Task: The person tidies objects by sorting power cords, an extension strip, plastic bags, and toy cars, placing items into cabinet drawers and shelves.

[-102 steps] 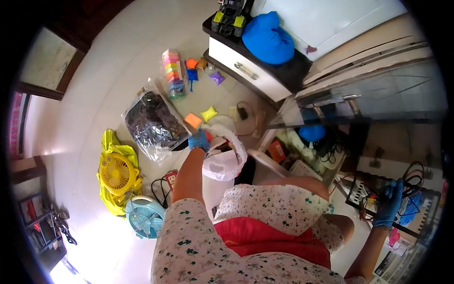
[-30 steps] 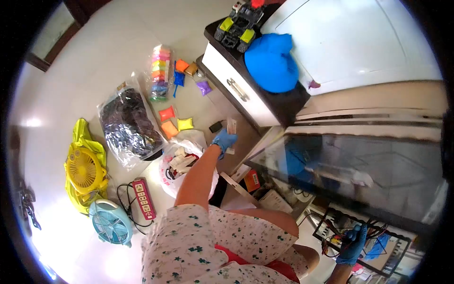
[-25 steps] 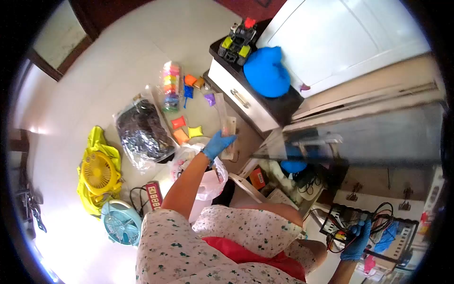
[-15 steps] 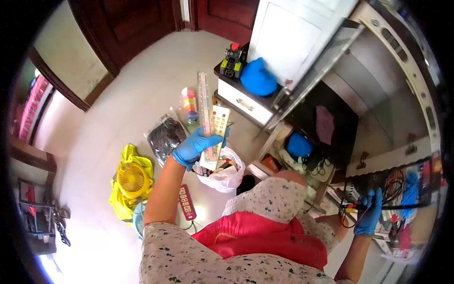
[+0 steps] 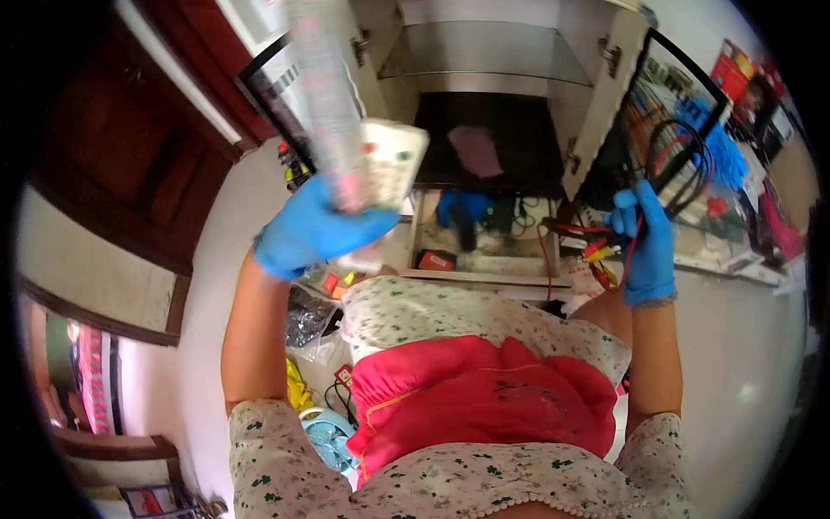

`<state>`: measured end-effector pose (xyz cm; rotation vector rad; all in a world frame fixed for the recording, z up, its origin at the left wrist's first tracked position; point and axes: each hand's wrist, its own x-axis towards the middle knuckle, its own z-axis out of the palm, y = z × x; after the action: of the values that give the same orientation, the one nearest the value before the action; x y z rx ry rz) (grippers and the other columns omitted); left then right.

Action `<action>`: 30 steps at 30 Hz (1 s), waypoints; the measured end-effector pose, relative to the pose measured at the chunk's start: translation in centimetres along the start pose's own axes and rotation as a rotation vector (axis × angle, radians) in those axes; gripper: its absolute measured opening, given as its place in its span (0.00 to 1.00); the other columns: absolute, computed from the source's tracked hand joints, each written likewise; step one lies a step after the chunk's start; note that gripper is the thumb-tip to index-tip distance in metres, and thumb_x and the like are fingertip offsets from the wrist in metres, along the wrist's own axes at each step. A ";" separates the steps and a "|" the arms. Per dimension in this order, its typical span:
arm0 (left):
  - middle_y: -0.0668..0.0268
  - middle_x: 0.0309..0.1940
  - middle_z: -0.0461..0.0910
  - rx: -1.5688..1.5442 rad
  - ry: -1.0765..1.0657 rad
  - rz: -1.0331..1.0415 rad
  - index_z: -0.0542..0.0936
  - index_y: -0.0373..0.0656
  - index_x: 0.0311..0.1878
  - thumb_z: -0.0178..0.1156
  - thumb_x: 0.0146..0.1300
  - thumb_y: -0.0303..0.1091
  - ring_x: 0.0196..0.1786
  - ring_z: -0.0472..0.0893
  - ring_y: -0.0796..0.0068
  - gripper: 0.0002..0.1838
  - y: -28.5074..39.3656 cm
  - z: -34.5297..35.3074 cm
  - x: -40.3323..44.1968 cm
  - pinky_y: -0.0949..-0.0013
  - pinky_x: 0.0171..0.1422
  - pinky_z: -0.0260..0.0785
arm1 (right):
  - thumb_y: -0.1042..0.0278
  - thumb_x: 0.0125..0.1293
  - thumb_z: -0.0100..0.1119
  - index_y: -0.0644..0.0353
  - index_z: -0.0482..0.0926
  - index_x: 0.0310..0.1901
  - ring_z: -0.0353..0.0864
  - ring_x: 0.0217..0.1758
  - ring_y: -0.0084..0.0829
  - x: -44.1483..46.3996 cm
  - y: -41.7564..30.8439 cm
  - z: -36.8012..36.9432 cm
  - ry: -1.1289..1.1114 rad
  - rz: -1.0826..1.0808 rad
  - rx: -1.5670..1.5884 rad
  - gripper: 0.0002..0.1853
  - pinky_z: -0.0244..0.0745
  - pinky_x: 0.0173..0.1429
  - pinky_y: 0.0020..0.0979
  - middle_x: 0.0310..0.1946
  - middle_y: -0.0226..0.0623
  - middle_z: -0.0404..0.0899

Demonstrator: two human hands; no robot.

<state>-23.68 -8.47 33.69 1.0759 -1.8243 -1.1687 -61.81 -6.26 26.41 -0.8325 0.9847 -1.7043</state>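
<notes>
My left hand [image 5: 324, 227], in a blue glove, is closed around a clear ruler [image 5: 324, 95] and a pale remote control [image 5: 395, 164]. Both stick up past its fingers and are blurred by motion. On the other side, my gloved right hand [image 5: 648, 246] grips a bundle of cables with red, yellow and white plugs [image 5: 598, 251]. A black loop of the bundle [image 5: 707, 164] rises above the fingers, and a thin red wire hangs to the left. Between the hands is an open drawer [image 5: 484, 278] holding a blue item, cords and a red box [image 5: 437, 259].
An open cabinet stands ahead, with a glass shelf [image 5: 484, 52], a pink cloth [image 5: 475, 151] on its dark base and a door [image 5: 605, 104] swung out at right. On the floor at lower left lie a bagged black item [image 5: 307, 320] and a light-blue fan [image 5: 328, 437].
My view has turned right to face the cabinet. The left hand has carried the ruler and remote control from above the white bag toward the cabinet. The right hand has raised the cables.
</notes>
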 end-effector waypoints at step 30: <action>0.58 0.35 0.80 0.351 -0.473 -0.331 0.78 0.38 0.41 0.59 0.56 0.53 0.38 0.77 0.65 0.24 -31.2 25.9 22.7 0.64 0.46 0.68 | 0.67 0.62 0.53 0.63 0.78 0.28 0.69 0.17 0.20 3.0 3.2 -5.1 0.179 0.140 -0.097 0.10 0.62 0.22 0.21 0.19 0.32 0.76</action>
<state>-47.16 -27.80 -1.43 1.4318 -2.3442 -1.4197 -65.89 -8.62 21.54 -0.6635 1.2265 -1.6415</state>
